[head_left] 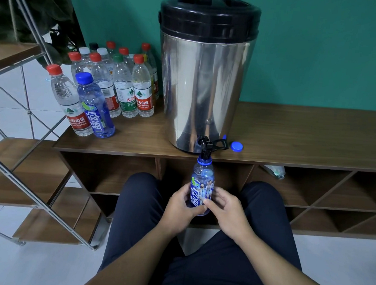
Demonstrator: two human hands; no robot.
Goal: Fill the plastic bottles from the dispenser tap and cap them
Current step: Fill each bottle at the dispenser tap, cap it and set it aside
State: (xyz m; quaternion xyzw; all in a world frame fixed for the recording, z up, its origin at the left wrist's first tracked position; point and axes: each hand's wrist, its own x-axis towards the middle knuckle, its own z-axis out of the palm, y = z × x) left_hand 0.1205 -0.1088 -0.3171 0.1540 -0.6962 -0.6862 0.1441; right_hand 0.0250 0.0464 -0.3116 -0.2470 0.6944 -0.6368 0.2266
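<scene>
A blue-tinted plastic bottle (202,183) with a blue neck ring stands upright and uncapped, its mouth right under the black tap (205,144) of the steel dispenser (203,83). My left hand (183,205) grips the bottle's lower body from the left. My right hand (227,208) holds it from the right, thumb on the label. A loose blue cap (236,146) lies on the wooden shelf top (305,137) just right of the tap.
Several capped bottles (122,86) with red, white and green caps stand at the shelf's left, with a capped blue bottle (96,107) in front. A metal-framed wooden staircase (24,175) rises on the left. My knees flank the bottle; open cubbies lie below the shelf top.
</scene>
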